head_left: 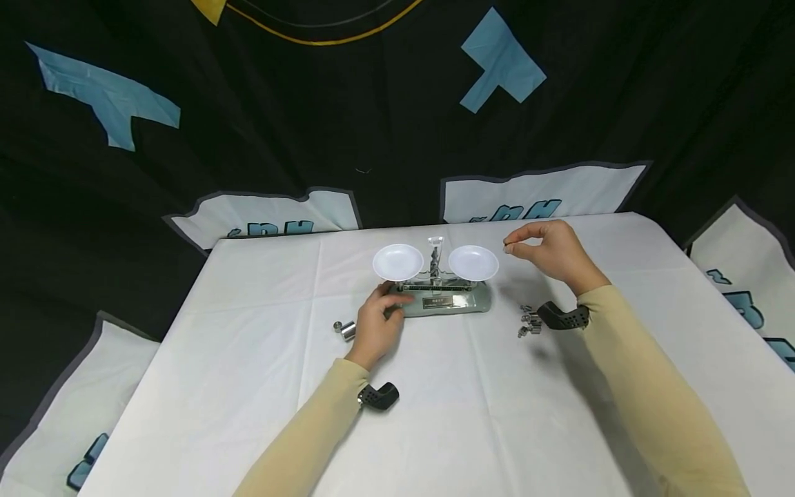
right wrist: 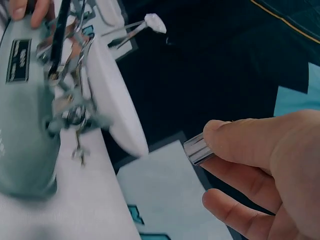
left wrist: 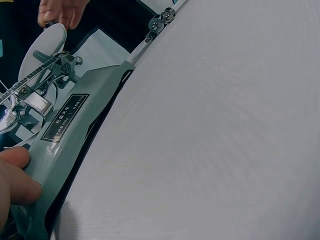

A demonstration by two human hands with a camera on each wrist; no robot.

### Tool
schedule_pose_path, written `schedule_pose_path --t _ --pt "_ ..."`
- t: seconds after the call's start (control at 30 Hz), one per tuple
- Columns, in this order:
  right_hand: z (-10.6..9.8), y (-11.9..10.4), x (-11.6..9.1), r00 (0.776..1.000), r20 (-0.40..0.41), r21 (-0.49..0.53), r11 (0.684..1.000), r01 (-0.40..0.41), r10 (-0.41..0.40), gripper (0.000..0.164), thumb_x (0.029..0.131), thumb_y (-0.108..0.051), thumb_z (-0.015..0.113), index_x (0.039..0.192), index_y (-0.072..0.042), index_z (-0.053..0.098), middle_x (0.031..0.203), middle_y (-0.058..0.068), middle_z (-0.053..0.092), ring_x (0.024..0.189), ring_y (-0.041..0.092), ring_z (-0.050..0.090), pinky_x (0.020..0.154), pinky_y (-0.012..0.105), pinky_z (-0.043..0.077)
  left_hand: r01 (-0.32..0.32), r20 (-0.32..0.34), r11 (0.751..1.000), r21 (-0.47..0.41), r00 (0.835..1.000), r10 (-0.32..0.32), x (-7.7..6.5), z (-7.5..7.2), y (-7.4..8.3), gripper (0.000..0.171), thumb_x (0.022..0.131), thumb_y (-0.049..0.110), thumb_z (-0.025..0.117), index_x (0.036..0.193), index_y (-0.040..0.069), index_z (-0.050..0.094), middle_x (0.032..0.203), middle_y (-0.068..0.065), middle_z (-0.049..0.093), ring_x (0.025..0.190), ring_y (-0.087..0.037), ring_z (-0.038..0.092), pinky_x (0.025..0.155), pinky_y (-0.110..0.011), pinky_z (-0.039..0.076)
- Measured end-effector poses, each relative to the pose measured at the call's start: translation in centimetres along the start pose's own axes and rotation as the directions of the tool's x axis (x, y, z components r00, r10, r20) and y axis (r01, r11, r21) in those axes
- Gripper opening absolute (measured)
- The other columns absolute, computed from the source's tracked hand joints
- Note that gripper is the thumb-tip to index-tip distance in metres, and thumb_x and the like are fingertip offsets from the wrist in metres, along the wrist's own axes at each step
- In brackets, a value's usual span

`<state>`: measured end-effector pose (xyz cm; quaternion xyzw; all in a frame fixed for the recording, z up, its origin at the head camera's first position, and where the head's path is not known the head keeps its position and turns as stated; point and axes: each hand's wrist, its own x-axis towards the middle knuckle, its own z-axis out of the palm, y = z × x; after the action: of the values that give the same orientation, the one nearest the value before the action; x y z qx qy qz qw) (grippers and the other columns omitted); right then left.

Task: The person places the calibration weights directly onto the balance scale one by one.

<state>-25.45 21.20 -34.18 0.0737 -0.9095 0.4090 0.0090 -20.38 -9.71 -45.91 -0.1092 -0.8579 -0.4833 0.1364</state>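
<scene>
A green-based balance scale [head_left: 475, 298] with two white pans stands towards the back of the table. My left hand [head_left: 376, 328] holds the left end of its base; in the left wrist view, the fingers [left wrist: 22, 187] lie against the green metal. To the right of the right pan [head_left: 474, 263], my right hand [head_left: 555, 252] is raised above the table. Its thumb and forefinger pinch a small shiny metal weight [right wrist: 197, 150], apart from the pan. The left pan [head_left: 398, 262] has nothing visible on it.
Several small metal weights [head_left: 532, 323] lie on the white tablecloth [head_left: 428, 414], below the right wrist. Another couple of metal weights [head_left: 348, 331] lie just left of the left hand. A dark curtain [head_left: 397, 124] hangs behind the table.
</scene>
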Motion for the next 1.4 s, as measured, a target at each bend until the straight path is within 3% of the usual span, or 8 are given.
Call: schedule_pose_path --t 0.33,0.73,1.1,1.4 --pt "2.2 -2.2 1.6 0.999 0.009 0.037 0.999 -0.038 0.038 0.020 0.093 -0.014 0.070 0.110 -0.003 0.076 0.128 0.017 0.069 0.140 0.033 0.046 0.119 0.065 0.032 -0.005 -0.007 1.000 0.006 1.000 0.005 -0.1 0.0 -0.1 0.030 0.084 -0.006 0.059 0.106 0.002 0.077 0.146 -0.024 0.056 0.143 -0.042 0.048 0.122 -0.053 0.037" --pt "4.8 -2.3 2.0 0.998 0.064 0.003 1.000 0.020 -0.021 0.016 0.093 -0.011 0.069 0.105 -0.004 0.077 0.119 0.018 0.073 0.129 0.032 0.054 0.111 0.054 0.044 -0.013 0.003 1.000 -0.008 1.000 0.013 -0.2 0.2 0.1 0.030 0.084 -0.007 0.058 0.106 0.003 0.078 0.146 -0.023 0.057 0.142 -0.042 0.048 0.121 -0.053 0.038" --pt "6.3 -2.6 2.0 0.997 0.060 -0.009 0.999 0.050 -0.050 0.015 0.092 -0.009 0.070 0.102 -0.002 0.078 0.114 0.017 0.074 0.121 0.031 0.059 0.105 0.051 0.052 -0.008 -0.002 1.000 0.000 1.000 0.008 -0.1 0.1 -0.2 0.030 0.084 -0.006 0.059 0.105 0.003 0.078 0.146 -0.023 0.057 0.142 -0.042 0.048 0.121 -0.053 0.037" --pt "6.8 -2.8 2.1 0.997 0.076 -0.003 1.000 0.025 -0.025 0.016 0.094 -0.010 0.068 0.105 -0.004 0.078 0.116 0.016 0.073 0.121 0.030 0.059 0.102 0.049 0.055 -0.012 -0.004 1.000 0.009 1.000 0.012 0.1 -0.1 0.0 0.030 0.083 -0.005 0.059 0.105 0.003 0.078 0.146 -0.023 0.056 0.142 -0.041 0.049 0.121 -0.053 0.038"
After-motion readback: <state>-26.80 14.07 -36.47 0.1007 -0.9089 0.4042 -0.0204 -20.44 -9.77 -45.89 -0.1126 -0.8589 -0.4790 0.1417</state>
